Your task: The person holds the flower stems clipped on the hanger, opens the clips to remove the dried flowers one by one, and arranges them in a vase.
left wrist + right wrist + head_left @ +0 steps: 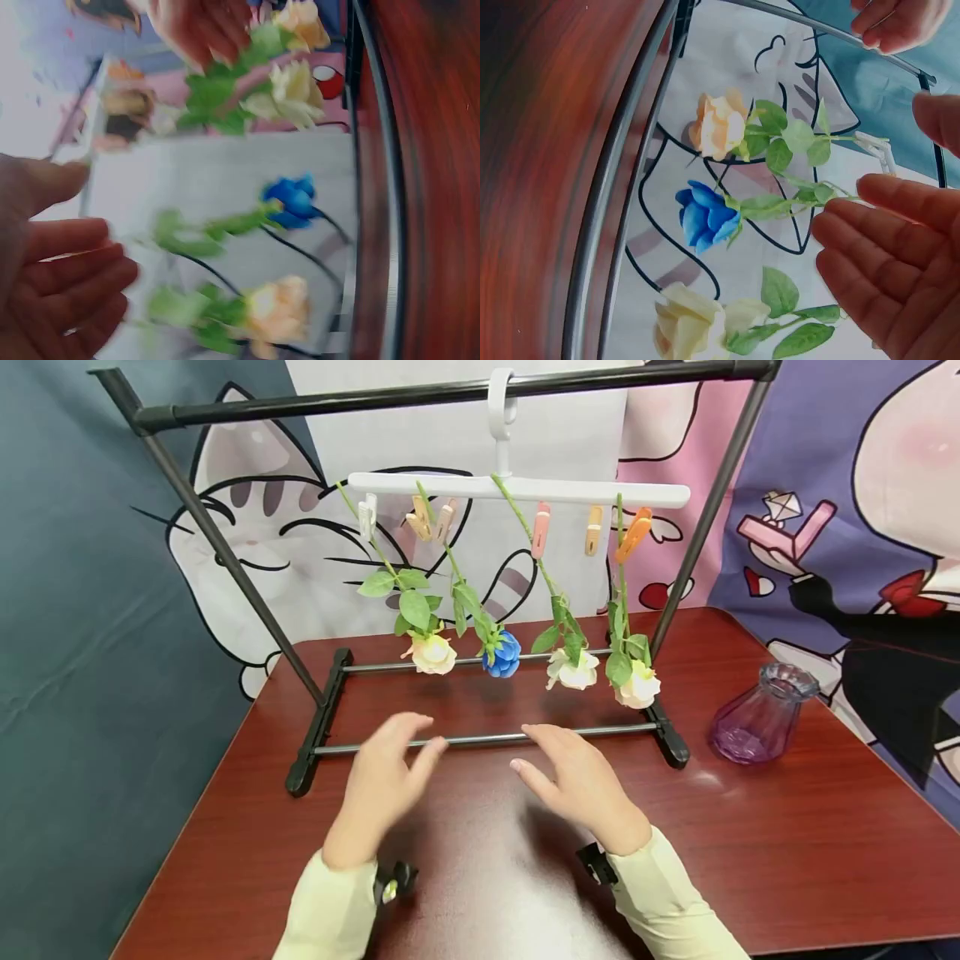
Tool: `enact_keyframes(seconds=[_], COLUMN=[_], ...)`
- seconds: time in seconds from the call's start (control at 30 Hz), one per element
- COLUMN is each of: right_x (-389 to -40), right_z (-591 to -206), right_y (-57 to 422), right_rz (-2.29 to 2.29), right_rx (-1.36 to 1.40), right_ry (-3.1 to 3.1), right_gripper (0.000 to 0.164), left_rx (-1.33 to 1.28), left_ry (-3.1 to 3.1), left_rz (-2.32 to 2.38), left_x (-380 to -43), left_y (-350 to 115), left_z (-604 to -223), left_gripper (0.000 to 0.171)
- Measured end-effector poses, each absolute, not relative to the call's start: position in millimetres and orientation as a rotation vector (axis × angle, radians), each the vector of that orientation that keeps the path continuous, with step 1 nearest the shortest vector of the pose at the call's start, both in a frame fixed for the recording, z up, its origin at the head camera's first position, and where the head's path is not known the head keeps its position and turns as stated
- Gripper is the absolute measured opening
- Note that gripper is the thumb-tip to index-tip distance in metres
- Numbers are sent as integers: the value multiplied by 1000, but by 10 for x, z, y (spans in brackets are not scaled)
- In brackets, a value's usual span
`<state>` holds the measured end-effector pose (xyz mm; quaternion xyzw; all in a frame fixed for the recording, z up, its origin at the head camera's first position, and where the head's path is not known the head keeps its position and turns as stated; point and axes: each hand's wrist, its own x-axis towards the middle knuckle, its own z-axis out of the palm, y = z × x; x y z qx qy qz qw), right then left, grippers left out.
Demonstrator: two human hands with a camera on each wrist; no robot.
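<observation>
My left hand (382, 789) and right hand (581, 785) hover over the table in front of a black rack, fingers relaxed and holding nothing. Artificial roses hang head down from clothespins on a white hanger (585, 492): a peach rose (432, 654) at left, a blue rose (502, 655), a cream rose (572, 670) and a pale yellow rose (638, 685) at right. Neither hand touches a rose in the head view. In the right wrist view, the right palm (900, 255) shows with the blue rose (707, 216) beyond its fingers. The left wrist view is blurred.
The black rack's top bar (420, 396) carries the hanger, and its lower bar (487, 739) lies just beyond my fingertips. A purple glass vase (757, 722) stands on the brown table (750, 860) at right. A yellow clothespin (593, 531) hangs without a stem.
</observation>
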<state>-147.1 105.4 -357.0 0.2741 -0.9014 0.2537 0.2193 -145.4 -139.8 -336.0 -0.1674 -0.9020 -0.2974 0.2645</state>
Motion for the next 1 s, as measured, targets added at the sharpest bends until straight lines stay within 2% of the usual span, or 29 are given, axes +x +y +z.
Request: enact_keyframes(seconds=[0.07, 0.13, 0.27, 0.37, 0.7, 1.0], right_x=[-1483, -1489, -1491, -1492, -1486, -1484], right_z=[-3586, -3607, -3672, -3727, -3793, -3810], right_y=[1047, 1047, 1044, 1021, 1019, 1033], right_rz=[694, 690, 690, 693, 688, 655], right_rx=[760, 759, 767, 784, 790, 783], right_ry=[-2433, -2383, -2319, -2306, -2291, -2314], right_gripper=[42, 38, 34, 34, 32, 33], left_rx=[-349, -189, 158, 271, 264, 190], left_ry=[-2312, -2201, -2021, -1958, -1926, -1896], left_rz=[-1018, -1259, -1668, -1777, -1761, -1786], left_x=[-1705, -1996, -2470, -2680, -3100, -3308], left_y=[-1470, -1551, -1659, -1685, -1713, -1773], left_z=[-3375, -3420, -3497, -3517, -3383, -3218], left_gripper=[15, 8, 11, 17, 33, 30])
